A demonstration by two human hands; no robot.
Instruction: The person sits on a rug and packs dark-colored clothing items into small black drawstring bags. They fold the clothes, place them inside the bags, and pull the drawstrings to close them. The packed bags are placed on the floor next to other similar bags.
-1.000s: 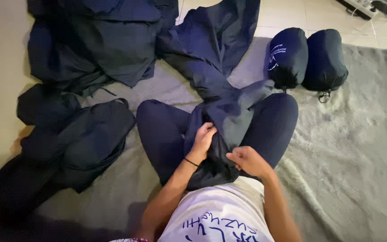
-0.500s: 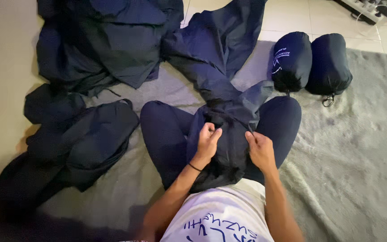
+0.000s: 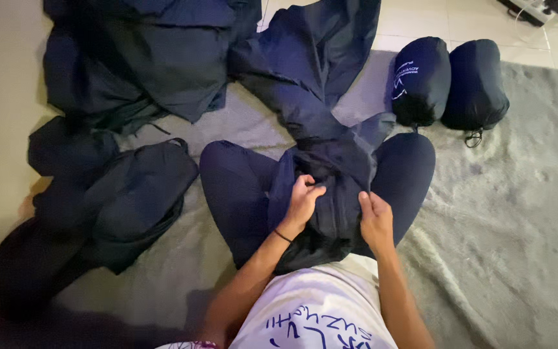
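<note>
Navy jacket (image 3: 330, 174) bunched on lap, over grey rug (image 3: 498, 213). Gripped by left hand (image 3: 303, 205) and right hand (image 3: 376, 220), both grips closed on fabric.

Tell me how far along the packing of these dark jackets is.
Done: two stuffed dark pouches lie side by side on the grey rug. In hand: the left hand and right hand both grip a dark jacket bunched on the lap, its far end trailing onto the rug. Left: loose dark jackets heaped at upper left, more beside the left knee.
</note>
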